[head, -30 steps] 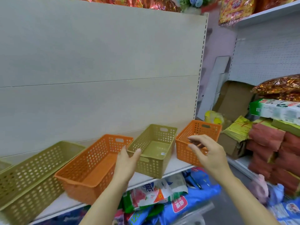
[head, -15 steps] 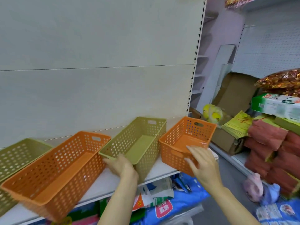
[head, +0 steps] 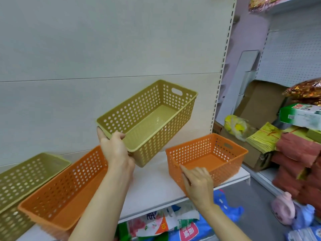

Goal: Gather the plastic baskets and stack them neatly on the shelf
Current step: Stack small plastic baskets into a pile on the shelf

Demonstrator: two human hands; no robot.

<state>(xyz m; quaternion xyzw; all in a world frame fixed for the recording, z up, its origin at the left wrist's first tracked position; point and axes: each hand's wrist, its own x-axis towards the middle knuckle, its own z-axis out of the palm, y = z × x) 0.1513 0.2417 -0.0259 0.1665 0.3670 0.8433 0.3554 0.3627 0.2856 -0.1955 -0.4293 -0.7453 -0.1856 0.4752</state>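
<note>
My left hand (head: 115,148) grips the near rim of an olive-green perforated basket (head: 149,119) and holds it tilted in the air above the white shelf (head: 152,185). On the shelf to the right sits a small orange basket (head: 208,157); my right hand (head: 197,183) holds its near left corner. A long orange basket (head: 66,188) rests at the left, overhanging the shelf's front edge. Beside it, at the far left, lies another olive-green basket (head: 26,178).
A bare beige back panel (head: 104,49) rises behind the shelf. Cardboard boxes (head: 260,105), yellow paper stacks and red packs (head: 295,153) fill the adjoining shelf on the right. Bagged goods (head: 173,225) lie under the shelf.
My left hand has closed on the olive-green basket and raised it off the shelf. My right hand has taken hold of the small orange basket's corner.
</note>
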